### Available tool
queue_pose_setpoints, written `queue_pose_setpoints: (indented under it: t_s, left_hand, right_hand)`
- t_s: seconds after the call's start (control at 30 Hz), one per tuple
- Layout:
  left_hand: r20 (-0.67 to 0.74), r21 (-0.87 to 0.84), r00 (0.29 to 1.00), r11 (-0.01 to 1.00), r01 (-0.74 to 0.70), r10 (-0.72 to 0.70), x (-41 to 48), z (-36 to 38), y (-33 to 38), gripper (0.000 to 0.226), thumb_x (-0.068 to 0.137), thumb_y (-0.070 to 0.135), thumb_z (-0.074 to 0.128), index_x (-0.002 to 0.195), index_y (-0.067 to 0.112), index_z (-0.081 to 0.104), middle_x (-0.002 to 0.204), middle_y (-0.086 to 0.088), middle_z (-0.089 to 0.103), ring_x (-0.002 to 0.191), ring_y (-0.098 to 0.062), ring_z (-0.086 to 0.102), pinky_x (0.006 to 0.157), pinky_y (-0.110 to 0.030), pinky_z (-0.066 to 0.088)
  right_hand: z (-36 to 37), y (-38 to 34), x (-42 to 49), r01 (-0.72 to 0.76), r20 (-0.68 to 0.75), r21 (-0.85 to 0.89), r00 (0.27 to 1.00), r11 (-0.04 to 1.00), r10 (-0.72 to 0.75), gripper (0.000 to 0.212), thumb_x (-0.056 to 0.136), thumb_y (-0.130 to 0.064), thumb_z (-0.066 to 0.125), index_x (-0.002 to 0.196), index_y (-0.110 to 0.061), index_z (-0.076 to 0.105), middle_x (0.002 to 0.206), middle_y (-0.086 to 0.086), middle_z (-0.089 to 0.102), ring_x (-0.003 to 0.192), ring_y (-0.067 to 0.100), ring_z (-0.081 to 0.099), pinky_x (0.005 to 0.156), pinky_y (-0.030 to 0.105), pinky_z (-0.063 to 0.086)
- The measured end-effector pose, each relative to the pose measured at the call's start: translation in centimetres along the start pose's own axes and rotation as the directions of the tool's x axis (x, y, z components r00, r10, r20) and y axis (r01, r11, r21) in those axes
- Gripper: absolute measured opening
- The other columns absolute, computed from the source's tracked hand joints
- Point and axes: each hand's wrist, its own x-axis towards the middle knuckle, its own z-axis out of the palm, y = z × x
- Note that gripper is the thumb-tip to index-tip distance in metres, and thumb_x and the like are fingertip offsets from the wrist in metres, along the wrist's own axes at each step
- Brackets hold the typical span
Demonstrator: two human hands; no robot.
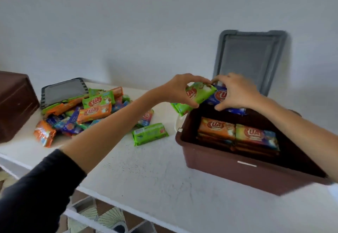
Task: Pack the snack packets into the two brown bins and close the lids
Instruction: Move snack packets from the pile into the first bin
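Logo "KUAT" [220,95] marks left hand's [178,90] green packet [201,94], right hand's [237,91] blue packet [212,101].

- We wear a plain, near-black long sleeve [36,192] of soft cloth on our left arm [109,128].
- Its cuff end sits bunched partway up the forearm, which is bare from there to the left hand [180,90].
- Our right arm [296,121] is bare from the right hand [236,93] to the picture's edge.
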Motion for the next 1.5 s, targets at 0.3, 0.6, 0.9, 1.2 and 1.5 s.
queue_pose_setpoints:
  t_s: [0.3,0.6,0.9,1.2,1.5]
  left_hand:
    - [0.377,0.057,0.892,0.955,-0.291,0.249,5.5,6.9,3.2,0.074,0.066,0.004,0.077,0.132,0.018,0.048,0.128,-0.004,0.053,0.11,-0.012,0.047,0.092,-0.013,0.036]
    - [0.469,0.243,0.87,0.924,-0.296,0.155,6.1,9.6,2.2,0.073,0.073,0.01,0.073,0.136,0.024,0.04,0.135,-0.003,0.041,0.124,-0.018,0.035,0.105,-0.037,0.036]
    - [0.333,0.417,0.905,0.819,-0.394,0.266,5.7,11.9,2.1,0.065,0.082,0.045,0.063,0.139,0.025,0.039,0.134,-0.002,0.045,0.121,-0.016,0.043,0.09,-0.029,0.045]
    - [0.35,0.428,0.896,0.805,-0.411,0.271,6.5,11.5,1.5,0.059,0.081,0.043,0.065,0.134,0.027,0.045,0.13,0.0,0.049,0.118,-0.015,0.045,0.087,-0.034,0.049]
    - [0.06,0.036,0.973,0.974,-0.224,0.221,5.9,6.8,0.2,0.03,0.084,0.027,0.066,0.11,0.012,0.066,0.102,-0.003,0.068,0.088,-0.011,0.064,0.078,-0.022,0.053]
  right_hand:
    - [1.0,6.4,-7.9,-0.138,0.178,-0.118,0.971,0.983,0.158,0.079,0.065,-0.04,0.079,0.133,-0.027,0.041,0.118,0.002,0.049,0.108,0.019,0.046,0.071,0.026,0.036]
    - [3.9,7.2,-8.8,-0.18,0.149,-0.052,0.971,0.982,0.186,0.077,0.07,-0.034,0.076,0.136,-0.029,0.037,0.125,0.002,0.046,0.115,0.018,0.042,0.091,0.033,0.046]
    - [4.8,6.8,-7.7,-0.115,0.158,-0.159,0.977,0.981,0.14,0.049,0.081,-0.028,0.069,0.127,-0.028,0.054,0.121,0.003,0.056,0.113,0.022,0.05,0.083,0.034,0.045]
    - [5.3,7.4,-7.1,-0.124,0.222,-0.084,0.965,0.989,0.14,0.053,0.079,-0.032,0.071,0.129,-0.025,0.053,0.124,0.001,0.054,0.114,0.021,0.05,0.089,0.03,0.042]
    - [3.3,5.3,-4.3,-0.075,0.01,0.192,0.997,0.979,0.074,0.026,0.085,-0.025,0.065,0.111,-0.019,0.067,0.103,0.001,0.07,0.089,0.011,0.063,0.075,0.022,0.047]
